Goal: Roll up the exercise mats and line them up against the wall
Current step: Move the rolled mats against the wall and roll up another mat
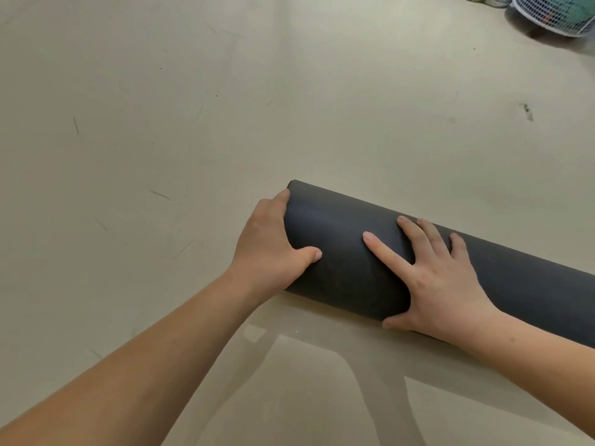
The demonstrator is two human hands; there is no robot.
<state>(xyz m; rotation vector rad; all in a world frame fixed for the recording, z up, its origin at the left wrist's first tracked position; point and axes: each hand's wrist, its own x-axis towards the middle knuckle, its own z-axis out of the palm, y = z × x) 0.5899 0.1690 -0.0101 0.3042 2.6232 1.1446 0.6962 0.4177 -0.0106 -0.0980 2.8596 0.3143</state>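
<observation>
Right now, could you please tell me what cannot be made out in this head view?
- The rolled mat: its right end is cut off by the head view's right edge.
- The left hand: its fingertips are hidden behind the mat's left end, and it covers that end face.
- The white mesh object: cropped by the top edge, unidentifiable.

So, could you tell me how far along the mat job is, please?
Done: the dark mat looks fully rolled. In hand: the left hand cups its end, the right hand presses on top. Left: it lies on the floor, not yet lined up.
</observation>
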